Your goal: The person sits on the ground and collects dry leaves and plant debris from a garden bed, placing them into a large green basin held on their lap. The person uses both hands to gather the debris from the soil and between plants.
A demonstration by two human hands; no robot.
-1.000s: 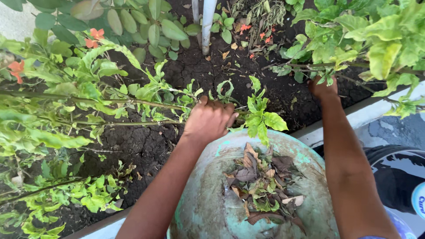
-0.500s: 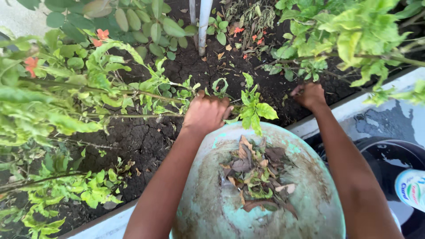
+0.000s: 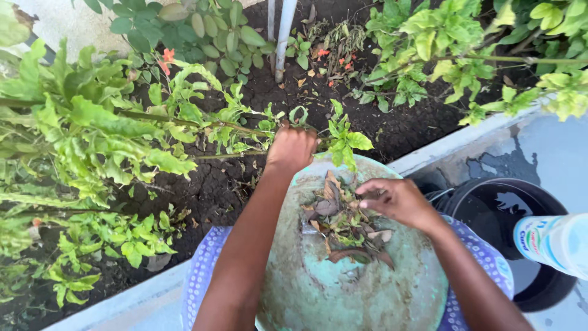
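Observation:
A round, worn green basin [image 3: 306, 288] rests on my lap with a heap of dry brown and green leaves [image 3: 343, 220] in its middle. My left hand [image 3: 291, 148] grips the basin's far rim beside the leafy stems of the garden bed. Over the leaf heap hovers my right hand [image 3: 395, 199], fingers bent and loosely spread, with nothing clearly visible in them. Just past the rim stands a small green plant [image 3: 343, 138].
Dark cracked soil [image 3: 208, 190] fills the bed, bordered by a pale concrete kerb [image 3: 453, 144]. Leafy branches [image 3: 92, 135] reach in from the left and upper right. A white pole [image 3: 283, 37] stands at the back. A black bucket [image 3: 520, 208] and a white plastic bottle [image 3: 554, 242] sit at right.
My right hand has come back from the plants at the upper right to above the leaves in the basin. The left hand stays on the rim. The view has shifted back.

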